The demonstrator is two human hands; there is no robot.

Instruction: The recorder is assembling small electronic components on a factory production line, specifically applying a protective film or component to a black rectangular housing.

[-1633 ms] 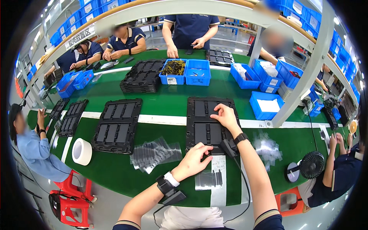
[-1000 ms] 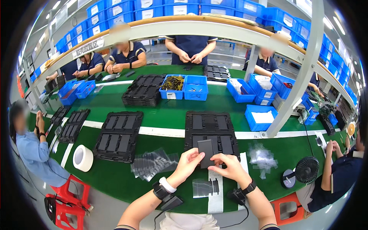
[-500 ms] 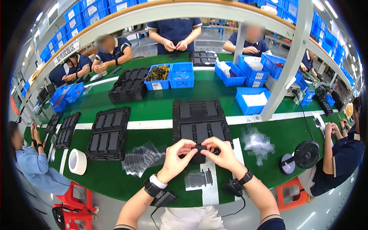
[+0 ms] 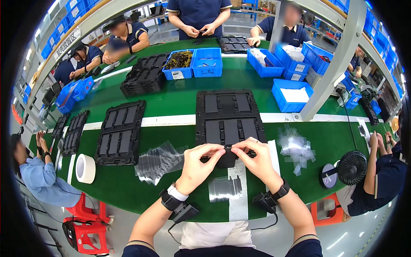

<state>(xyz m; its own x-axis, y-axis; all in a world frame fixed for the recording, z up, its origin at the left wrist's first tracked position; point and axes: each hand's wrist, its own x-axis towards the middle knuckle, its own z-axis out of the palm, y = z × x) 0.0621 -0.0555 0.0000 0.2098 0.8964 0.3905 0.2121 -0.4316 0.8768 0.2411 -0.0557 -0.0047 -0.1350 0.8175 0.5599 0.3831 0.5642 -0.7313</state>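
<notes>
My left hand and my right hand meet in a pinch at the top edge of a small black rectangular piece. Fingertips of both hands close on that edge, and the fingers partly cover it. Just beyond lies a black tray with dark flat pieces in its slots. Closer to me, clear film strips lie across a pale strip on the green table. A fan of clear film pieces is left of my left hand, and another clear film pile is right of my right hand.
A white tape roll and a filled black tray are on the left. To the right stands a small black fan. Blue bins and stacked black trays sit farther back. A metal post rises at right; co-workers sit around.
My fingertips have shifted to the top edge of the black piece and come closer together. The whole scene sits slightly higher in the view, apart from the hands.
</notes>
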